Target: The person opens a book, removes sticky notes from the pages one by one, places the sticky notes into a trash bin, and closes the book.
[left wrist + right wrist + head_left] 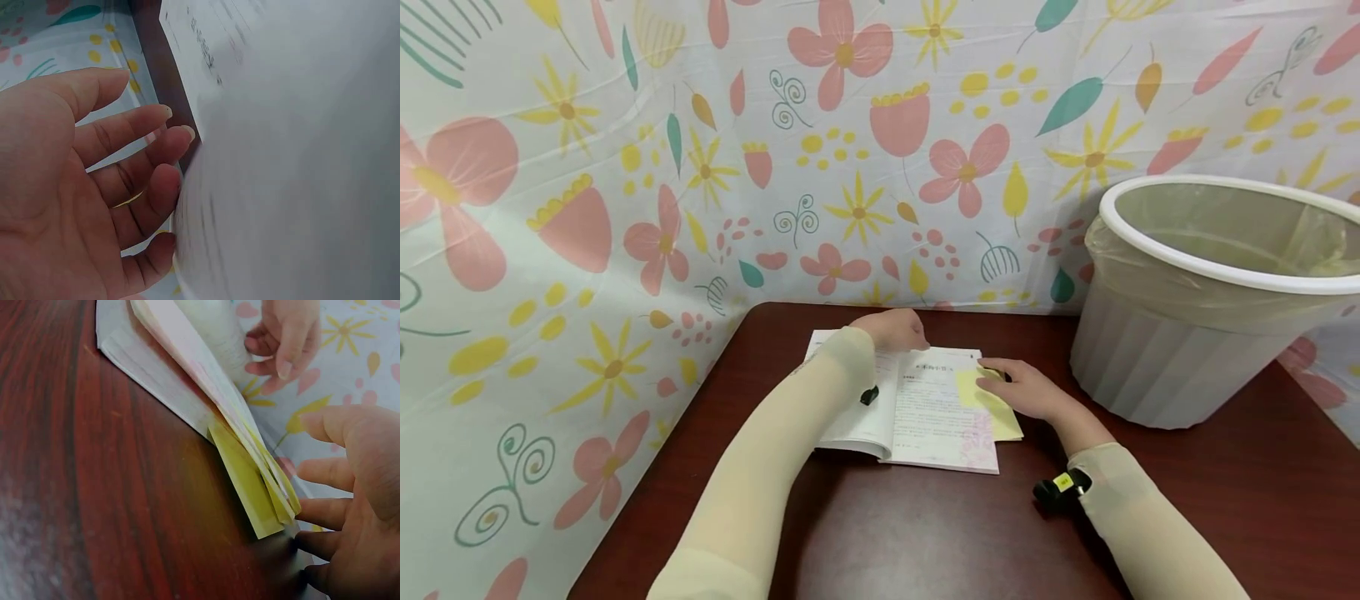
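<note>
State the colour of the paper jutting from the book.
The paper is yellow, clearest in the right wrist view.

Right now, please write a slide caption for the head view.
Bare left hand and right hand at an open, white, printed book with yellow paper along its right edge.

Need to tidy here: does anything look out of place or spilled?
The lined bin stands on the table, where one would rather expect the floor. Yellow paper juts past the right edge of the open book. I see no spill.
</note>
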Demonstrator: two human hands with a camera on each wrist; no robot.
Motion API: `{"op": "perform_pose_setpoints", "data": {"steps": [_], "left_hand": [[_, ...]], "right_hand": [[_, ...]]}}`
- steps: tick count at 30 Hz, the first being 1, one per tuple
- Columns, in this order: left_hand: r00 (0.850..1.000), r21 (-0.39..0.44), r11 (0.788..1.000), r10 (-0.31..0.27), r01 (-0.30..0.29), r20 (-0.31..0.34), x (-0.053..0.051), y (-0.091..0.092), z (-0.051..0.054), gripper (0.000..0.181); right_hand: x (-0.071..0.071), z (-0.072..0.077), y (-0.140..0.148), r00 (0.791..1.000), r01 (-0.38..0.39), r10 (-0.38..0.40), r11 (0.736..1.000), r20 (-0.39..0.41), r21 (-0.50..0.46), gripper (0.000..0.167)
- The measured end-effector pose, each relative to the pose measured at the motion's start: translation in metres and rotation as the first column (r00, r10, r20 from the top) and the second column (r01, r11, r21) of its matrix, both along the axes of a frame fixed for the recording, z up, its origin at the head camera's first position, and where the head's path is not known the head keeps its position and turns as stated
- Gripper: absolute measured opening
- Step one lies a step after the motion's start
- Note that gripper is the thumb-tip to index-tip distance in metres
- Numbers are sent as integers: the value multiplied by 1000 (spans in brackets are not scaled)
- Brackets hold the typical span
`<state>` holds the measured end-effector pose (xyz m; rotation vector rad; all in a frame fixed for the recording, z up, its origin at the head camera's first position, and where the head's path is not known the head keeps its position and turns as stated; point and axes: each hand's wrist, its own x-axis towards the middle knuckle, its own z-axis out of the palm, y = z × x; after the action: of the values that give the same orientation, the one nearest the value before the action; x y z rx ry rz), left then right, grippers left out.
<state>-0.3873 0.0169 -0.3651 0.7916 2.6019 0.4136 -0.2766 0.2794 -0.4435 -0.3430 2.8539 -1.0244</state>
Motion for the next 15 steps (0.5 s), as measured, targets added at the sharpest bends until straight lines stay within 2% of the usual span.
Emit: {"op": "perform_pose_setpoints", "data": {"steps": [5, 10, 15], "left_hand": [[999, -26, 1000, -8, 9, 34, -1, 20, -6, 31], [999, -51, 998, -37, 38, 25, -3, 37, -17, 25], [998, -36, 999, -34, 35, 46, -6, 49, -28, 20]], "right_hand": [[0, -1, 1, 1000, 13, -13, 1000, -21, 10, 58], [3, 0, 0, 1000, 8, -7, 1000, -30, 19, 56], [4, 0, 0, 999, 22, -21, 1000, -37, 17, 55]]}}
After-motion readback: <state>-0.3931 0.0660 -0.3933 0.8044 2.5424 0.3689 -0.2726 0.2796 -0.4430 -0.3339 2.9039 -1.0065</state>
